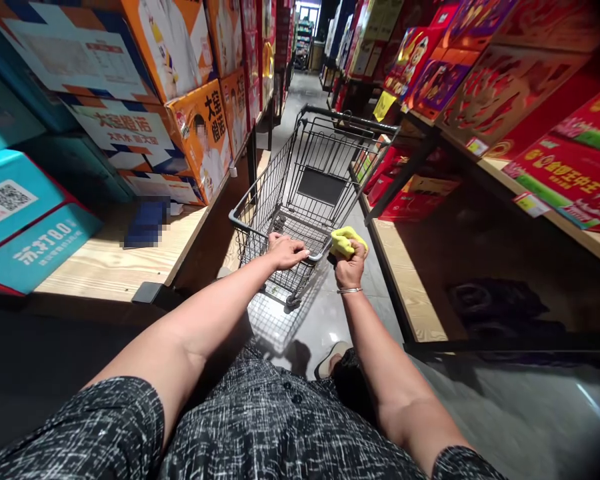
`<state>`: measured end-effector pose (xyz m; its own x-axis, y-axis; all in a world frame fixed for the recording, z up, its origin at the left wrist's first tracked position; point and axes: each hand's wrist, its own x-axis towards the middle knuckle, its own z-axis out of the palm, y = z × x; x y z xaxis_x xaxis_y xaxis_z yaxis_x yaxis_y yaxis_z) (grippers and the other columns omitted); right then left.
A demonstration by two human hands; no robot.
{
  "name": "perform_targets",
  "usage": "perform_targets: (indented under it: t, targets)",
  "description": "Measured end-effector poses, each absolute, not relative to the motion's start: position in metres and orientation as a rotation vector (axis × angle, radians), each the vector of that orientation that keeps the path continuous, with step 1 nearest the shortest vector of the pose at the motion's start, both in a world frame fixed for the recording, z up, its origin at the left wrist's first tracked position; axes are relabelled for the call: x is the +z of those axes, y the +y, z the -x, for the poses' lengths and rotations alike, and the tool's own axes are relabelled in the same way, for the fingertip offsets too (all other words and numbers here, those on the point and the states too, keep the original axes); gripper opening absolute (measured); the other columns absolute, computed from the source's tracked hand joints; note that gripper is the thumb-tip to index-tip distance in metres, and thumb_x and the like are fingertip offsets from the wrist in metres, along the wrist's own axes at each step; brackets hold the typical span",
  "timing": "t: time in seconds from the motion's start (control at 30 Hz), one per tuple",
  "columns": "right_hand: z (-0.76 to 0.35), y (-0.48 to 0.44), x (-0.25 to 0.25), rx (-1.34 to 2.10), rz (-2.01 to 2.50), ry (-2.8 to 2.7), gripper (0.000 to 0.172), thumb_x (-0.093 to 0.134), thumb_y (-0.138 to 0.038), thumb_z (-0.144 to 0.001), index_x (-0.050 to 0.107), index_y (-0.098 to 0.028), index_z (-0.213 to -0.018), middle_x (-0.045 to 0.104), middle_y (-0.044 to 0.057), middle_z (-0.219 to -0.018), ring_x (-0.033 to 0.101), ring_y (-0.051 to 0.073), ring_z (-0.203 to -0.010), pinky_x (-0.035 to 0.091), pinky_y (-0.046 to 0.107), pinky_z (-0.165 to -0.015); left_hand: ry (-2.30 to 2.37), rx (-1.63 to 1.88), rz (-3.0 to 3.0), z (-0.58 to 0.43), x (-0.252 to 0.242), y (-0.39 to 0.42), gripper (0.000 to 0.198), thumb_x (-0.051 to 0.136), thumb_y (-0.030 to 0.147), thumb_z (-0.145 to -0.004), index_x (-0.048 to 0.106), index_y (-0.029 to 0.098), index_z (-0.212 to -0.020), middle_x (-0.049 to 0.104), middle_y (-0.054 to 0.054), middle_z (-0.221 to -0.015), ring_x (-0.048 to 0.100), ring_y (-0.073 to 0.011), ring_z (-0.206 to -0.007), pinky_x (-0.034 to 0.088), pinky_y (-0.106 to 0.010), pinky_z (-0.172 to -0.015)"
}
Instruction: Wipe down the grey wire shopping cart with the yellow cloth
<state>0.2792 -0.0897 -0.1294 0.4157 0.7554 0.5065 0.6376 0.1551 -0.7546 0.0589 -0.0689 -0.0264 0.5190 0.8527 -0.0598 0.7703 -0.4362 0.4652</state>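
A black wire shopping cart [322, 185] with a grey rim stands in front of me in the aisle, its basket holding no goods that I can see. My left hand [286, 253] is closed over the near rim of the cart, palm down. My right hand [350, 270] grips a folded yellow cloth [349, 241] at the near right corner of the cart. The fingers of this hand are curled round the cloth. Whether the cloth touches the rim, I cannot tell.
Orange and white cartons [200, 140] are stacked on the wooden shelf at left, near turquoise boxes [40, 227]. Red gift boxes [570, 173] fill the right shelf. A low wooden ledge [405, 280] runs along the right side. The tiled aisle floor [300, 100] stretches ahead.
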Motion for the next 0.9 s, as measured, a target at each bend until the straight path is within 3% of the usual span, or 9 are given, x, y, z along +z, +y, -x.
perform_targets:
  t: [0.1,0.3,0.43,0.53,0.63,0.8,0.9]
  targets:
    - [-0.256,-0.1,-0.145,0.26,1.63,-1.292,0.038,0.053,-0.03,-0.081,0.052,-0.023,-0.118,0.046,0.011,-0.125,0.05,0.023,-0.12,0.043,0.04,-0.105,1.339,0.278,-2.331,-0.056,-0.03,-0.067,0.037,0.045,0.054,-0.097,0.07,0.028,-0.088,0.071,0.0,-0.091,0.054,-0.024,-0.112,0.021,-0.049,-0.108]
    - [-0.24,-0.141,-0.178,0.38,1.735,-1.297,0.042,0.047,-0.017,-0.068,0.059,-0.023,-0.109,0.051,0.009,-0.108,0.055,0.024,-0.102,0.049,0.041,-0.095,1.304,0.364,-2.334,-0.049,-0.036,-0.066,0.037,0.047,0.056,-0.095,0.069,0.028,-0.084,0.07,-0.001,-0.086,0.055,-0.0236,-0.108,0.023,-0.049,-0.108]
    - [-0.26,-0.135,-0.128,0.04,1.656,-1.544,0.047,0.047,-0.017,-0.082,0.061,-0.026,-0.126,0.048,0.012,-0.134,0.047,0.026,-0.125,0.044,0.043,-0.105,1.303,0.39,-2.325,-0.047,-0.034,-0.069,0.035,0.049,0.055,-0.094,0.07,0.028,-0.084,0.072,0.0,-0.088,0.055,-0.0245,-0.108,0.023,-0.049,-0.108]
    - [-0.274,-0.11,-0.08,-0.11,1.583,-2.049,0.048,0.05,-0.015,-0.087,0.065,-0.034,-0.128,0.047,0.007,-0.148,0.038,0.029,-0.133,0.039,0.047,-0.106,1.296,0.38,-2.323,-0.049,-0.032,-0.071,0.032,0.05,0.053,-0.094,0.071,0.029,-0.087,0.074,0.001,-0.094,0.055,-0.025,-0.107,0.022,-0.05,-0.106]
    - [-0.291,-0.071,-0.046,-0.119,1.717,-2.228,0.049,0.048,-0.016,-0.089,0.067,-0.037,-0.129,0.05,0.006,-0.149,0.037,0.032,-0.13,0.04,0.051,-0.098,1.297,0.383,-2.311,-0.05,-0.031,-0.072,0.033,0.051,0.053,-0.094,0.071,0.028,-0.087,0.074,0.001,-0.093,0.055,-0.0247,-0.107,0.021,-0.05,-0.107]
    - [-0.313,-0.005,-0.014,-0.18,2.037,-2.187,0.043,0.04,-0.021,-0.095,0.067,-0.029,-0.127,0.047,0.012,-0.152,0.037,0.036,-0.126,0.039,0.056,-0.092,1.29,0.416,-2.287,-0.053,-0.033,-0.072,0.032,0.054,0.054,-0.093,0.072,0.029,-0.087,0.071,0.0,-0.088,0.056,-0.0243,-0.107,0.02,-0.049,-0.111]
    - [-0.312,0.01,-0.004,-0.288,2.104,-2.31,0.039,0.037,-0.023,-0.098,0.071,-0.028,-0.118,0.054,0.013,-0.138,0.038,0.034,-0.123,0.037,0.055,-0.092,1.291,0.427,-2.27,-0.053,-0.035,-0.071,0.032,0.055,0.055,-0.092,0.073,0.029,-0.086,0.069,-0.001,-0.085,0.055,-0.0248,-0.109,0.02,-0.05,-0.111]
